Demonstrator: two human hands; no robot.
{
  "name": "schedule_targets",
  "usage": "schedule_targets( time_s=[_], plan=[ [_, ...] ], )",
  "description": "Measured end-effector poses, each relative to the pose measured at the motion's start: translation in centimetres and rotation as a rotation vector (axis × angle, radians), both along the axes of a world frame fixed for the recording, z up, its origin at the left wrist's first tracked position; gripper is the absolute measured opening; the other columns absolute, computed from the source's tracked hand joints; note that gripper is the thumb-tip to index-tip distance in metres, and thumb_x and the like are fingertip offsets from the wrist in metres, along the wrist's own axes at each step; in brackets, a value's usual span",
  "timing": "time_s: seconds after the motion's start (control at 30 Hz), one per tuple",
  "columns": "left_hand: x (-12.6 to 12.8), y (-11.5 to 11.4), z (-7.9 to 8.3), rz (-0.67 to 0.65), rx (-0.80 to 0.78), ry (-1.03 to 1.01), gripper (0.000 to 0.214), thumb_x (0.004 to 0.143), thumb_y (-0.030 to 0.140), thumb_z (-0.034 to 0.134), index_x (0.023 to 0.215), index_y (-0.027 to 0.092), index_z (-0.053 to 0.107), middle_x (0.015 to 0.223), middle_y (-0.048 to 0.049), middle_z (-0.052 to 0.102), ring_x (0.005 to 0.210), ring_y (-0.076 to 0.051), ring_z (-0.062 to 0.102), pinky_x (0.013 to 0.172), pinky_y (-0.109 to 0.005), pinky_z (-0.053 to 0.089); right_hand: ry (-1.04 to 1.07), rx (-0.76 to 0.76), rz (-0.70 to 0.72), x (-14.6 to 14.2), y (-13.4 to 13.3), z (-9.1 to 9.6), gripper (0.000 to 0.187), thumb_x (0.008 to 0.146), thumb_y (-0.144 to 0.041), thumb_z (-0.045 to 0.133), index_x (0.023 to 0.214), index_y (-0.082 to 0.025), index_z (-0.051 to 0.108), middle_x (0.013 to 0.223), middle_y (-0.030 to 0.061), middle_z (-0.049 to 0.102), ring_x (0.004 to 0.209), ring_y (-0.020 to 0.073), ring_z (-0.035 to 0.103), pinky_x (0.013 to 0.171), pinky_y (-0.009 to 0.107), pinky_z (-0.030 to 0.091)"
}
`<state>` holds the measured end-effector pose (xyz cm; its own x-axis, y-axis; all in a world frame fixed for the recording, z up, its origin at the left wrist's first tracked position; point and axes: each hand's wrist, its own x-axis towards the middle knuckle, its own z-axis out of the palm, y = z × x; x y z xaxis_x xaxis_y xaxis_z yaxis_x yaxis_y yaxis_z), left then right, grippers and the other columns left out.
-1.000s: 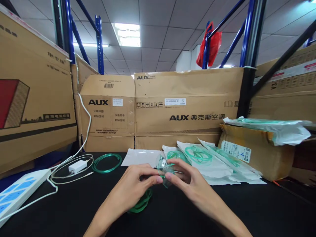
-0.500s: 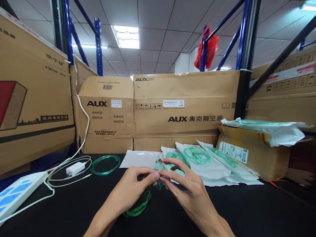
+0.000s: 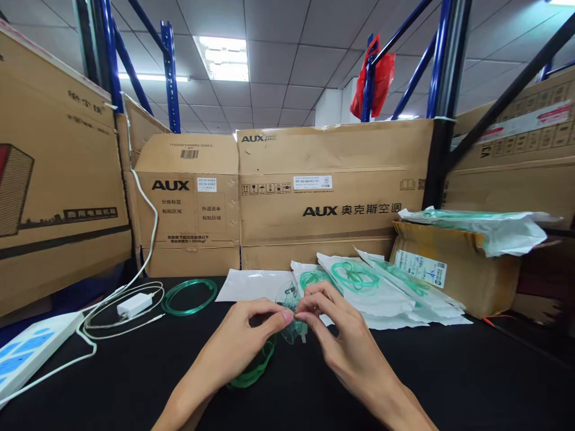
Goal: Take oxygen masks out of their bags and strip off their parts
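Two pinches on mask point(image 3: 293, 331), L hand point(image 3: 251, 328) + R hand point(image 3: 342, 329); tabletop point(image 3: 449, 383) room to R, pkgs' point(image 3: 375, 304) edges behind.

1. A clear, green-tinted mask point(image 3: 287, 294) is resting between the fingertips of the left hand point(image 3: 245, 335) and the right hand point(image 3: 344, 329), which are partly hiding it.
2. Its thin, see-through shell is showing above and below the fingertips, with a small pale stub pointing downward.
3. A loose bundle of green loops point(image 3: 251, 377) is lying on the black table point(image 3: 287, 401), partly covered by the left hand.
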<state>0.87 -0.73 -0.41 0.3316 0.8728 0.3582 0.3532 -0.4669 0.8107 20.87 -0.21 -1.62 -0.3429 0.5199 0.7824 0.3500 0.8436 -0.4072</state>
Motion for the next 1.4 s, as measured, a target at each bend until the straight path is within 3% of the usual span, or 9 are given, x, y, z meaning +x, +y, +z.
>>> schedule_targets(
  time_s=[0.33, 0.43, 0.53, 0.7, 0.97, 1.2, 1.3, 1.4],
  plan=[
    [0.0, -0.3, 0.0, 0.106, 0.017, 0.039, 0.034, 0.098, 0.049, 0.058, 0.087, 0.023, 0.077, 0.082, 0.0014, 0.072, 0.076, -0.019, 0.057, 0.070, -0.028, 0.039, 0.044, -0.048, -0.057, 0.6, -0.4, 0.9, 0.016, 0.102, -0.016, 0.051, 0.090, -0.024, 0.057, 0.092, 0.0022, 0.059, 0.084, 0.0191, 0.058, 0.075, 0.034, 0.046],
    [0.4, -0.4, -0.4, 0.145, 0.082, 0.021, 0.028, 0.097, 0.047, 0.062, 0.114, 0.026, 0.069, 0.086, 0.0030, 0.074, 0.068, -0.017, 0.052, 0.065, -0.028, 0.037, 0.050, -0.064, -0.046, 0.3, -0.6, 0.7, 0.016, 0.103, -0.018, 0.050, 0.089, -0.024, 0.056, 0.086, 0.0010, 0.058, 0.077, 0.0181, 0.057, 0.071, 0.033, 0.045],
    [0.6, -0.6, -0.6, 0.070, 0.119, 0.022, 0.039, 0.095, 0.043, 0.067, 0.132, 0.032, 0.060, 0.096, 0.0037, 0.077, 0.071, -0.017, 0.055, 0.070, -0.028, 0.042, 0.056, -0.098, -0.036, 0.2, -0.4, 0.6, 0.017, 0.103, -0.019, 0.049, 0.088, -0.023, 0.056, 0.082, -0.0005, 0.057, 0.074, 0.0165, 0.056, 0.070, 0.032, 0.044],
    [0.7, -1.2, -0.2, 0.133, 0.205, 0.187, 0.019, 0.095, 0.043, 0.067, 0.112, 0.034, 0.073, 0.089, 0.0036, 0.068, 0.078, -0.018, 0.055, 0.076, -0.030, 0.041, 0.075, -0.108, -0.022, 0.1, -0.3, 0.3, 0.015, 0.103, -0.019, 0.050, 0.091, -0.023, 0.058, 0.084, -0.0003, 0.059, 0.075, 0.0166, 0.057, 0.070, 0.031, 0.045],
    [0.6, -1.6, 0.0, 0.309, 0.299, 0.280, 0.014, 0.093, 0.036, 0.066, 0.105, 0.034, 0.072, 0.080, 0.0042, 0.062, 0.075, -0.019, 0.055, 0.072, -0.031, 0.040, 0.071, -0.067, -0.101, 1.5, -0.4, 1.1, 0.015, 0.103, -0.022, 0.051, 0.089, -0.024, 0.057, 0.082, 0.0004, 0.061, 0.074, 0.0180, 0.060, 0.071, 0.033, 0.048],
    [-1.2, -1.0, 0.5, 0.409, 0.291, 0.298, 0.017, 0.092, 0.040, 0.066, 0.107, 0.036, 0.073, 0.078, 0.0036, 0.058, 0.073, -0.020, 0.054, 0.071, -0.032, 0.039, 0.226, -0.060, -0.214, 4.3, 0.4, 2.2, 0.008, 0.100, -0.023, 0.057, 0.092, -0.025, 0.059, 0.084, -0.0001, 0.063, 0.074, 0.0167, 0.063, 0.068, 0.032, 0.049],
    [-1.4, -0.9, 0.6, 0.392, 0.305, 0.283, 0.017, 0.092, 0.040, 0.068, 0.107, 0.036, 0.073, 0.083, 0.0035, 0.061, 0.075, -0.020, 0.053, 0.073, -0.032, 0.039, 0.249, -0.116, -0.197, 4.2, 0.3, 2.5, 0.010, 0.100, -0.026, 0.057, 0.091, -0.025, 0.059, 0.082, -0.0009, 0.061, 0.073, 0.0157, 0.063, 0.066, 0.030, 0.049],
    [-1.3, -1.0, 0.5, 0.322, 0.301, 0.280, 0.016, 0.094, 0.040, 0.069, 0.109, 0.037, 0.073, 0.085, 0.0039, 0.064, 0.077, -0.019, 0.053, 0.072, -0.031, 0.038, 0.163, -0.301, -0.047, 2.7, -0.2, 2.1, 0.009, 0.099, -0.032, 0.061, 0.094, -0.024, 0.059, 0.091, 0.0008, 0.064, 0.082, 0.0167, 0.066, 0.073, 0.031, 0.053]
  ],
)
